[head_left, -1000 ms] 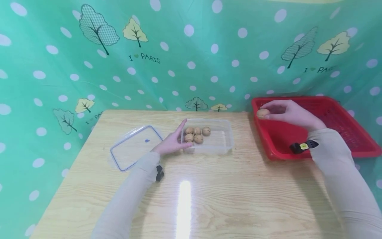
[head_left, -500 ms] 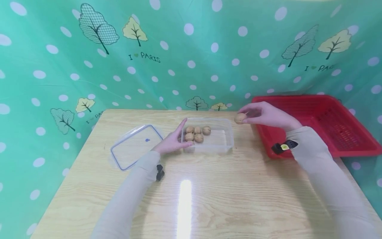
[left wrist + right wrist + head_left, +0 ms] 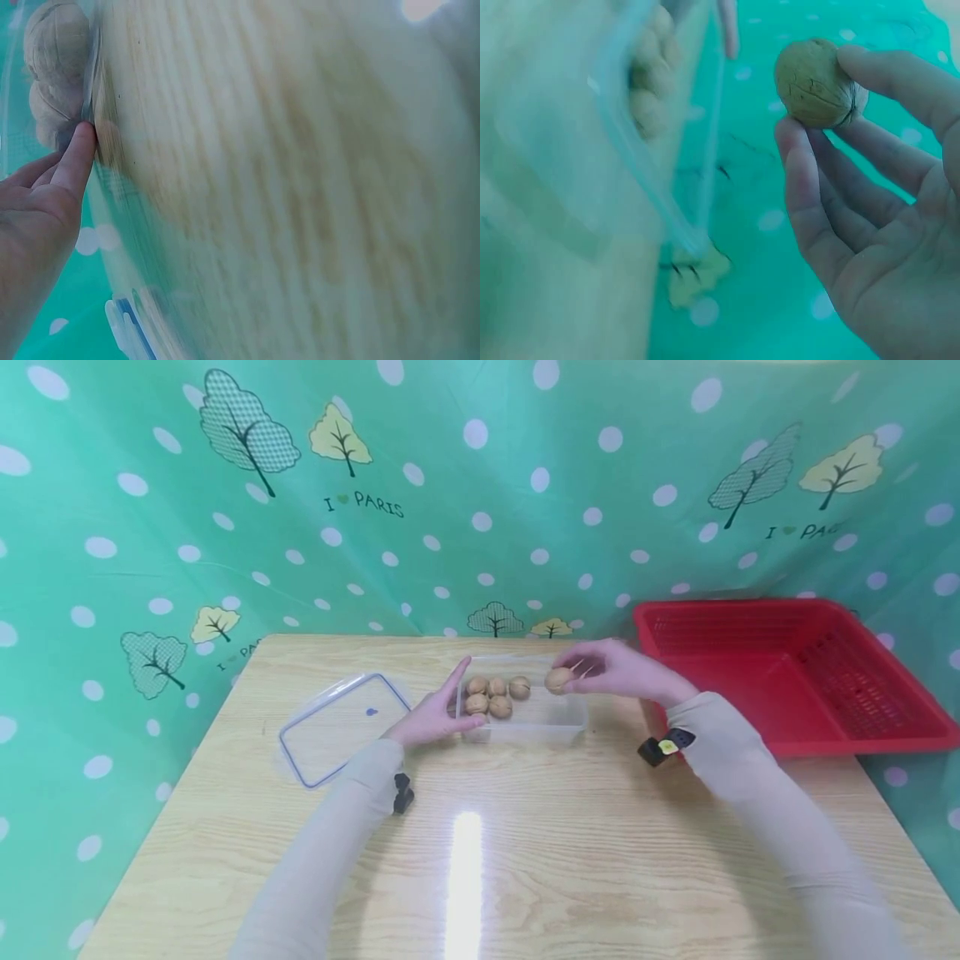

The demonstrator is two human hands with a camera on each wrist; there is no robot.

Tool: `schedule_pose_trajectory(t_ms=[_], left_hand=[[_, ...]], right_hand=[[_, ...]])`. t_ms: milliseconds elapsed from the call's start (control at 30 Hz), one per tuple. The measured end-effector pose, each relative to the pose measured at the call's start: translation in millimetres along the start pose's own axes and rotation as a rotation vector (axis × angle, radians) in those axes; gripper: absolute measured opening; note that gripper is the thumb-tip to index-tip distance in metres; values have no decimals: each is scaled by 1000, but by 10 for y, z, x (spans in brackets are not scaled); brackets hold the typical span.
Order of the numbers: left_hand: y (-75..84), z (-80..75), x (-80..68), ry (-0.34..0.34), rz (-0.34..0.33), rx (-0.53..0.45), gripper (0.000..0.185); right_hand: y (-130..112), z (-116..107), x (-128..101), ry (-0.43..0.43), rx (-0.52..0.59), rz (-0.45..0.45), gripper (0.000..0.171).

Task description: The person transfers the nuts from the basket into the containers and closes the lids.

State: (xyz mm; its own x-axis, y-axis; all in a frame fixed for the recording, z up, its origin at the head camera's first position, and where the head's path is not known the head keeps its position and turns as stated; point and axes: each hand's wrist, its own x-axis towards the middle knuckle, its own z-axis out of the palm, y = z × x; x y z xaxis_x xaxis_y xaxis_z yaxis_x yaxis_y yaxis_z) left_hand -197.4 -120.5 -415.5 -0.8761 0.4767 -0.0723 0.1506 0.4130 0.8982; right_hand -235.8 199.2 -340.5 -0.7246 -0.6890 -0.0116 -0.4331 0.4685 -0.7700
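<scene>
Item: walnut point(image 3: 558, 679), one, whole, pinched at the fingertips of the right hand point(image 3: 626, 672) and held in the air over the right half of the clear container point(image 3: 566, 714), above its rim. The right wrist view gives us what the head view cannot: the walnut point(image 3: 815, 82) sits between the thumb tip and the first fingertips point(image 3: 799, 146), the remaining fingers loosely curled below it, the palm off the shell, and the seam line of the shell plain to see. The container there is only a blurred clear wall.

Contents of the container: five walnuts point(image 3: 495, 697) clustered in its left half, its right half bare.

Left hand point(image 3: 435, 717): fingers straight, laid flat against the container's left end, gripping nothing. In the left wrist view we see one fingertip point(image 3: 81, 142) touching the container's edge with two walnuts point(image 3: 54, 64) just behind the clear wall; the head view does not show that contact so closely.

Nearby: the lid point(image 3: 341, 727) with blue rim lies flat on the wooden table point(image 3: 570, 852), left of the container and apart from it. The red basket point(image 3: 885, 727) stands at the table's right edge.

Change noted: a second earlier we had the right hand and walnut over the basket's left corner; half a second ago, between basket and container; now over the container. Left hand, lid and the five walnuts are unmoved.
</scene>
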Motion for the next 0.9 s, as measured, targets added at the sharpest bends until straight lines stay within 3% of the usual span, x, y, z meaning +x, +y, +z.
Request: schedule_pose_trajectory(t_ms=[200,467,667,900], left_hand=[[-303,27,127,31,-3,37,106],[-320,20,136,28,23,29,105],[-317,26,138,30,6,25,106],[-314,26,141,36,-11,27,106]], right_hand=[[30,314,117,-33,13,-25,36],[58,602,275,-33,40,-15,39],[151,799,364,-8,87,50,31],[170,902,430,11,55,136,21]])
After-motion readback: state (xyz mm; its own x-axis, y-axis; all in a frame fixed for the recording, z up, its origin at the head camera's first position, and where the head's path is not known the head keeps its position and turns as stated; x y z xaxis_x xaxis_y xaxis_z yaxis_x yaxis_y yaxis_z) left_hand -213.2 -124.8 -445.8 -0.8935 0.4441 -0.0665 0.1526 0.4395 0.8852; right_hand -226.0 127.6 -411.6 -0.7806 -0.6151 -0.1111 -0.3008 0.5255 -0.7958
